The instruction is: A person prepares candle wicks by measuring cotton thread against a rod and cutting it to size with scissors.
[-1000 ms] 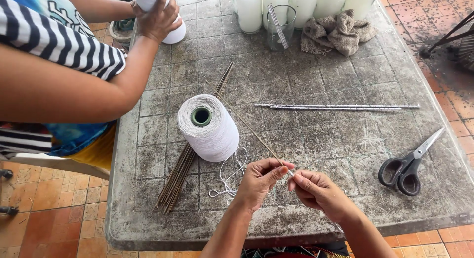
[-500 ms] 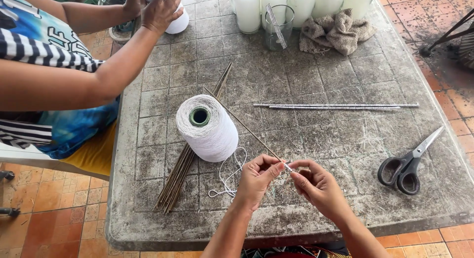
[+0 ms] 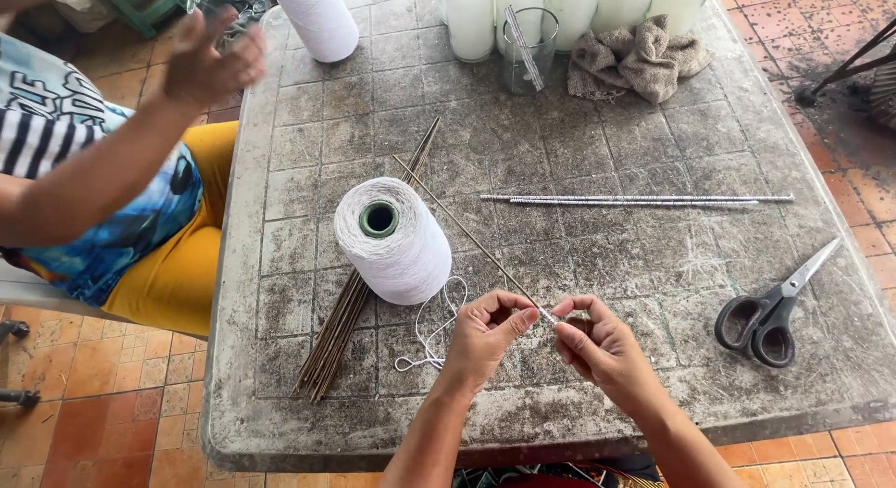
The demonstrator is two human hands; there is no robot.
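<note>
Thin stick (image 3: 471, 236) is what I have in hand: it runs from my fingers at the near middle of the table (image 3: 579, 133) away to the far left, passing just right of the white thread cone (image 3: 394, 239). My left hand (image 3: 485, 337) pinches the near end of the stick between thumb and forefinger, closed on it, and my right hand (image 3: 599, 346) meets it from the right, its fingertips closed on the same tip, where a bit of white thread (image 3: 434, 334) shows; whether the right fingers grip the stick itself or only the thread I cannot tell. Loose thread curls on the table between the cone and my left hand. The cone lies on its side, its green core facing up and left, resting across a bundle of brown sticks (image 3: 359, 287) that fans from the near left toward the far middle. Further right lie two wrapped white sticks (image 3: 635, 201), side by side, and black-handled scissors (image 3: 773, 311) sit near the right edge. At the far edge stand white candles (image 3: 469, 20), a glass jar (image 3: 527, 48) with a wrapped stick in it, and a crumpled brown cloth (image 3: 635, 59). Another white cone (image 3: 317, 20) stands at the far left corner, and beside the table on the left a seated person's hand (image 3: 210, 63) is raised, open, well apart from it.
</note>
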